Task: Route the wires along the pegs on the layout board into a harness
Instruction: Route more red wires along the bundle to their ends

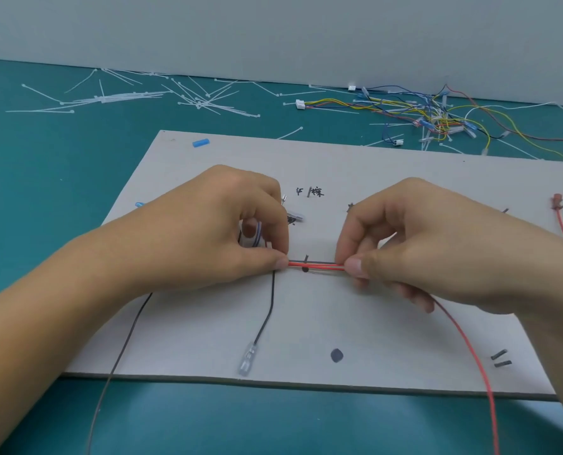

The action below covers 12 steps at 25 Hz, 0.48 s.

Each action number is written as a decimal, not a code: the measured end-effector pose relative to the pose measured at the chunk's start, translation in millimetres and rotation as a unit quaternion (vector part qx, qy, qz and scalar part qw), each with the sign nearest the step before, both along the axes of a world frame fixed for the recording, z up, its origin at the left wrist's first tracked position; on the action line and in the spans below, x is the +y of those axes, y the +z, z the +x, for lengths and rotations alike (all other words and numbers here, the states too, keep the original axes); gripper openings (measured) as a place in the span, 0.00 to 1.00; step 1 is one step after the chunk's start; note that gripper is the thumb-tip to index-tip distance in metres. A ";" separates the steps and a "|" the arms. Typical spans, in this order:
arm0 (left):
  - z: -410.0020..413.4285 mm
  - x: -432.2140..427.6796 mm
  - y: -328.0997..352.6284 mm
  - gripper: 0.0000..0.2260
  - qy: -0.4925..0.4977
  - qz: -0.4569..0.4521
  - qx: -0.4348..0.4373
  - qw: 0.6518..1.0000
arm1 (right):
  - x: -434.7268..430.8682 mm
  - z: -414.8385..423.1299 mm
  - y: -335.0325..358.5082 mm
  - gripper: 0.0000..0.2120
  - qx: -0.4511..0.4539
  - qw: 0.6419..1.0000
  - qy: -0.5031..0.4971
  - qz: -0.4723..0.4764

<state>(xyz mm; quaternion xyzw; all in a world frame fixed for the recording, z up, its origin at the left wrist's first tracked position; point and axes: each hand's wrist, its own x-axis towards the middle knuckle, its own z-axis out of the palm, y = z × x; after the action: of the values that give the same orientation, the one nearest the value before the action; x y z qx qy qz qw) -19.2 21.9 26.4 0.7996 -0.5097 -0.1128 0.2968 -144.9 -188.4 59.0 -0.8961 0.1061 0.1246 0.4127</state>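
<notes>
Your left hand (227, 231) pinches one end of a short straight run of wires (319, 265) between thumb and forefinger, and your right hand (421, 244) pinches the other end the same way, its remaining fingers curled underneath. The run lies low over the middle of the grey layout board (339, 323): 2 red strands side by side with a dark strand along their far edge, passing a small dark peg (305, 258) midway between your hands. From under your left thumb a black wire (268, 310) drops toward the near edge and ends in a clear terminal (247, 359) lying on the board. A second dark wire (119, 349) trails off the board to the near left. From your right hand a red wire (470, 349) curves down past 2 short pegs (500, 358) and off the near edge. On the green mat (44, 159) beyond lie scattered white cable ties (126, 98) and a tangle of coloured wires (431, 116).
</notes>
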 end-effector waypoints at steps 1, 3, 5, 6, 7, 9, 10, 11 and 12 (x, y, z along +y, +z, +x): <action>-1.3 -0.1 0.4 0.05 0.009 -0.001 -0.007 1.000 | -3.9 0.1 1.5 0.10 -0.003 1.000 -0.002 -0.022; -2.2 0.1 1.7 0.07 0.038 -0.001 -0.020 0.999 | -12.1 -0.5 4.0 0.10 -0.012 0.998 -0.014 -0.062; -2.2 0.9 3.8 0.13 0.078 0.000 -0.026 0.997 | -17.6 -0.9 4.8 0.10 0.005 0.996 -0.011 -0.090; -2.4 1.1 4.6 0.15 0.096 0.001 -0.022 0.995 | -18.9 -0.7 4.2 0.09 0.019 0.995 -0.006 -0.098; -2.9 1.4 4.9 0.17 0.111 0.004 -0.016 0.994 | -19.6 -0.4 3.0 0.08 0.032 0.994 0.000 -0.103; -4.1 0.7 4.3 0.18 0.126 0.017 -0.010 0.992 | -20.1 0.1 1.3 0.06 0.045 0.992 0.008 -0.114; -5.1 0.3 4.4 0.17 0.129 0.024 -0.013 0.991 | -19.9 0.9 1.2 0.05 0.044 0.992 0.006 -0.119; -6.2 0.3 5.2 0.17 0.133 0.030 -0.021 0.990 | -19.6 1.6 0.9 0.05 0.040 0.992 0.002 -0.122; -7.3 0.2 6.4 0.17 0.137 0.036 -0.036 0.989 | -19.9 2.2 0.3 0.05 0.037 0.991 -0.001 -0.128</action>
<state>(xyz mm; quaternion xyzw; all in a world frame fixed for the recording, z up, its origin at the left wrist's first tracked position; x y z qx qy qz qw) -26.6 22.1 32.8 0.8755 -0.4013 -0.0608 0.2623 -142.7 -208.3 59.3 -0.9362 0.1366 0.1424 0.2908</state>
